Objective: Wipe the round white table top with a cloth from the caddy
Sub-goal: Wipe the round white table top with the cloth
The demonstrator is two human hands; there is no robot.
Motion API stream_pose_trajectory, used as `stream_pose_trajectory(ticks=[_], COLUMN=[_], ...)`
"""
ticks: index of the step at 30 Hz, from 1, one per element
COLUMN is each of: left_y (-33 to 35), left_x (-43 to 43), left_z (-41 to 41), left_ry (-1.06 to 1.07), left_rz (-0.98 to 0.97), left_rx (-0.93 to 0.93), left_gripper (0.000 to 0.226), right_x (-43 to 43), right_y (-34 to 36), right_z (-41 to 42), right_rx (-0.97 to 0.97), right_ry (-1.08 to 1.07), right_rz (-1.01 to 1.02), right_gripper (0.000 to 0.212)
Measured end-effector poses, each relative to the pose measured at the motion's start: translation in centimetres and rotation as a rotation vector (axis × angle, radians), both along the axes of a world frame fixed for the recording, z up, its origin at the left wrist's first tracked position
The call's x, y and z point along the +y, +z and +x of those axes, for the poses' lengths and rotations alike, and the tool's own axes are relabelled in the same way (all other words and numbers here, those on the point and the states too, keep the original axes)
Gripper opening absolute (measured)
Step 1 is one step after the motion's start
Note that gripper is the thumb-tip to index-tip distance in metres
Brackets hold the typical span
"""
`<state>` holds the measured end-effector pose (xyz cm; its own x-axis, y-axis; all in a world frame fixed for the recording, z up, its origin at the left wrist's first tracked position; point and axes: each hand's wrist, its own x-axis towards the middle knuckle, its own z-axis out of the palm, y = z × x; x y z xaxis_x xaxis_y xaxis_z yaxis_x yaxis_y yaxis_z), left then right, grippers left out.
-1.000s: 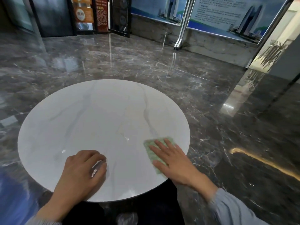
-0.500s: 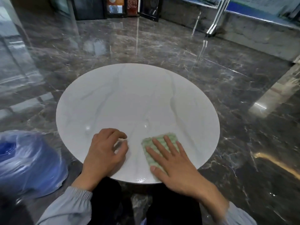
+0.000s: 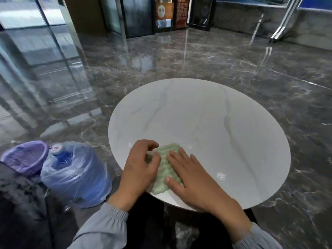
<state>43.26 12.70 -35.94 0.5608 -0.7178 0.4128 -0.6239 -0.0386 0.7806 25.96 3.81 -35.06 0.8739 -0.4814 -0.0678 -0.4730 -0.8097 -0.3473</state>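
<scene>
The round white marble-look table top fills the middle of the head view. A green ribbed cloth lies on its near left edge. My right hand presses flat on the cloth with straight, spread fingers. My left hand sits at the cloth's left edge, its curled fingers and thumb pinching that edge. Both hands cover much of the cloth.
A purple plastic basket stands on the floor at the left. Beside it, close to the table's left edge, is a large blue water jug in a clear bag. Glossy dark marble floor surrounds the table; glass panels rise at the far left.
My right hand has slid the cloth left along the near edge until it met my left hand, which now pinches its edge. My view has swung left, revealing the basket.
</scene>
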Motion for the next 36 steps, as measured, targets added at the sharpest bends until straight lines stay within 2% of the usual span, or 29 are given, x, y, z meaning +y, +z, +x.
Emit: stream_pose_trajectory(ticks=[1, 3, 5, 9, 14, 18, 22, 25, 30, 33, 36], left_y=[-0.2, -0.9, -1.3, -1.7, -1.1, -0.4, -0.2, -0.2, -0.5, -1.4, -1.9], left_x=[-0.1, -0.7, -1.6, -2.6, -3.3, -6.7, -11.0, -11.4, -3.4, 2.3, 3.4], left_z=[-0.2, -0.9, -1.9, -2.5, 0.1, 5.5, 10.0, 9.4, 2.6, -1.0, -0.4], left_ry=[-0.054, -0.178, -0.264, -0.366, -0.429, -0.355, -0.311, -0.351, -0.559, -0.593, -0.600], left_rz=[0.060, 0.201, 0.341, 0.574, 0.717, 0.799, 0.848, 0.849, 0.737, 0.624, 0.589], left_rx=[-0.102, -0.287, -0.392, -0.598, -0.593, -0.548, -0.565, -0.620, -0.708, -0.755, -0.743], left_gripper=[0.019, 0.038, 0.053, 0.071, 0.064, 0.064, 0.064, 0.064, 0.072, 0.066, 0.065], right_x=[-0.4, -0.7, -0.5, 0.0, 0.1, 0.1, 0.0, 0.0, 0.1, 0.2, 0.1], right_y=[-0.3, -1.3, -2.4, -3.1, -3.3, -3.7, -3.6, -3.5, -3.4, -3.4, -3.3], right_z=[-1.1, -3.0, -3.9, -4.0, -3.8, -3.9, -3.9, -3.9, -3.7, -3.7, -3.7], right_rx=[-0.041, -0.135, -0.242, -0.354, -0.351, -0.337, -0.329, -0.324, -0.284, -0.257, -0.257], right_ry=[-0.061, -0.198, -0.305, -0.352, -0.296, -0.295, -0.314, -0.326, -0.335, -0.331, -0.329], right_rz=[-0.009, -0.047, -0.084, -0.130, -0.162, -0.167, -0.153, -0.143, -0.143, -0.145, -0.141], right_gripper=[0.068, 0.065, 0.062, 0.048, 0.044, 0.045, 0.046, 0.047, 0.048, 0.048, 0.045])
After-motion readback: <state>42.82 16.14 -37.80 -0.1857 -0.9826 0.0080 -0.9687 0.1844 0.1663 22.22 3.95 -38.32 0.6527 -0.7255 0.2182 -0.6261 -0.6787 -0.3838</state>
